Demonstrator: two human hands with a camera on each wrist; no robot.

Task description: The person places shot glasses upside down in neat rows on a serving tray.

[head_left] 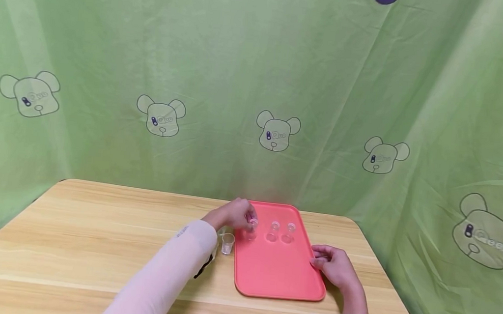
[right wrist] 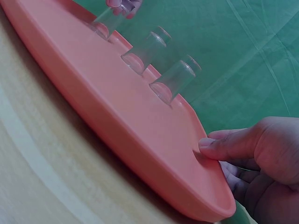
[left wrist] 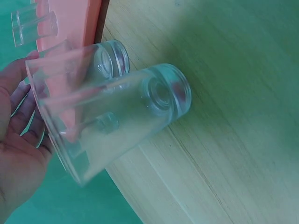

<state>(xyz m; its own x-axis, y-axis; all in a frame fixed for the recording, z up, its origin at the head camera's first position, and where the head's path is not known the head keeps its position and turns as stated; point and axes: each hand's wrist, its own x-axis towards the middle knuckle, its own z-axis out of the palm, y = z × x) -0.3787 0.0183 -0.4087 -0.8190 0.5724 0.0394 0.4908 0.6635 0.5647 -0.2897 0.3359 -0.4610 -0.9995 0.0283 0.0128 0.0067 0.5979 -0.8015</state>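
On the red tray (head_left: 278,272) several small clear shot glasses stand upside down in a row, among them a middle glass (head_left: 273,232) and a right-hand glass (head_left: 289,234). At the row's left end, my left hand (head_left: 239,212) pinches another upturned glass (right wrist: 105,22) near its base; its rim is at the tray surface. My right hand (head_left: 336,267) grips the tray's right edge, with the thumb (right wrist: 212,148) on top and the other fingers at the outer side and below. Left of the tray, an upright glass (head_left: 227,244) stands on the table, partly behind the left sleeve.
In the left wrist view, two upright glasses, a nearer glass (left wrist: 121,116) and a farther glass (left wrist: 110,60), stand close beside the tray. The wooden table (head_left: 94,243) extends to the left. A green curtain (head_left: 215,164) hangs behind and to the right.
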